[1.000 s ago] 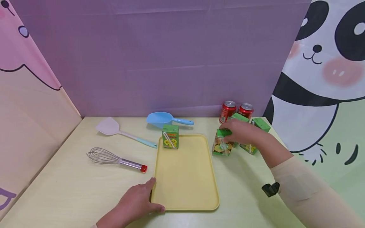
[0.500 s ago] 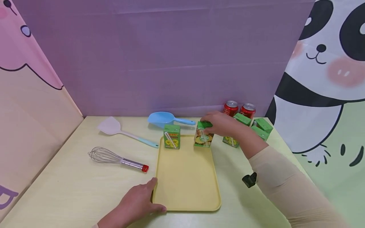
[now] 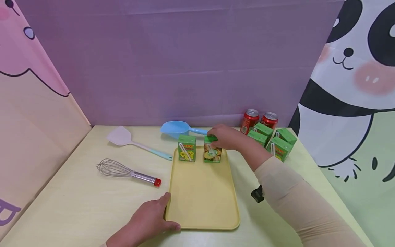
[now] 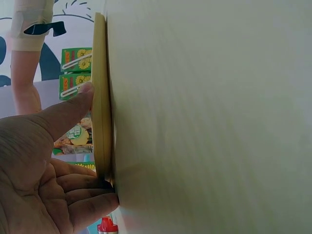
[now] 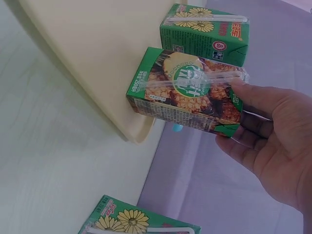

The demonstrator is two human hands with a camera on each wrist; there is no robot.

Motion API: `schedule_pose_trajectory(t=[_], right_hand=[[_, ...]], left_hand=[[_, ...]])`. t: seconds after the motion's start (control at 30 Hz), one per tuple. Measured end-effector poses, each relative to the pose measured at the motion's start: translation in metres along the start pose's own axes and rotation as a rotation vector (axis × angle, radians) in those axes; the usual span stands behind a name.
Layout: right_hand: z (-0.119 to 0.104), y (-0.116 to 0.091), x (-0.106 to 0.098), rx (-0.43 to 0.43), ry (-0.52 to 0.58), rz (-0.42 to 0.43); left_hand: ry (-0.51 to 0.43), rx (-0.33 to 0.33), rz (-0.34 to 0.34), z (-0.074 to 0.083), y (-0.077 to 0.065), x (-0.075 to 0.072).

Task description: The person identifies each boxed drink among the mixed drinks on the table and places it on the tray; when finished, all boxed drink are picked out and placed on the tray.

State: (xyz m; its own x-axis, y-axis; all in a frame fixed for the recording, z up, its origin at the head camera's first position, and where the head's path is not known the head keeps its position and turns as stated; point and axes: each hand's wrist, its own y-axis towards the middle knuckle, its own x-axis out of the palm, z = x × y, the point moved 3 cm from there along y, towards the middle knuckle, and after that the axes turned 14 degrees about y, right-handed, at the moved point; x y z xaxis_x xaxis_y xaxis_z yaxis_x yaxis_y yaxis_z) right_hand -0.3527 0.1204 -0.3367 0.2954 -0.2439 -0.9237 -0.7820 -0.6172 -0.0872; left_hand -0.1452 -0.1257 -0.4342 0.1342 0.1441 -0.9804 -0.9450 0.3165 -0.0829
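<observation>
Over the far end of the yellow tray [image 3: 202,192], my right hand [image 3: 226,138] grips the top of a pineapple juice box [image 5: 183,87] between thumb and fingers. The box is upright; whether its base touches the tray cannot be told. To its left on the tray stands a green drink carton [image 3: 187,148] with yellow flowers and a straw, a small gap between them. At the tray's near left corner my left hand [image 3: 149,216] rests with extended fingers. Its thumb [image 4: 73,109] touches the near rim, and the other fingers lie along the left side, reaching the tabletop.
Several green drink cartons [image 3: 279,148] cluster right of the tray, with two red cans [image 3: 249,121] behind. A blue scoop [image 3: 176,128] lies beyond the tray. Left of it lie a spatula [image 3: 120,136] and a whisk [image 3: 115,168]. A purple backdrop [image 3: 191,61] closes the rear.
My right hand has carried the pineapple juice box leftward from beside the carton cluster to the tray's far end, next to the flower carton. My left hand has stayed at the tray corner.
</observation>
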Motion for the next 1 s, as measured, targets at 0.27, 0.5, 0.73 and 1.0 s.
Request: schedule_pose_trajectory(t=[0.27, 0.5, 0.73, 1.0], right_hand=[[0.001, 0.000, 0.001, 0.021, 0.028, -0.002], [0.014, -0.017, -0.020, 0.061, 0.075, 0.041], [0.037, -0.042, -0.048, 0.143, 0.048, 0.111], [0.062, -0.064, -0.057, 0.204, 0.018, 0.145]], left_hand=[[-0.003, -0.005, -0.010, -0.002, 0.000, -0.001], [-0.008, 0.003, -0.006, -0.002, -0.001, 0.000], [-0.014, -0.002, -0.012, -0.005, -0.002, -0.002], [-0.012, -0.001, -0.005, -0.008, -0.002, -0.002]])
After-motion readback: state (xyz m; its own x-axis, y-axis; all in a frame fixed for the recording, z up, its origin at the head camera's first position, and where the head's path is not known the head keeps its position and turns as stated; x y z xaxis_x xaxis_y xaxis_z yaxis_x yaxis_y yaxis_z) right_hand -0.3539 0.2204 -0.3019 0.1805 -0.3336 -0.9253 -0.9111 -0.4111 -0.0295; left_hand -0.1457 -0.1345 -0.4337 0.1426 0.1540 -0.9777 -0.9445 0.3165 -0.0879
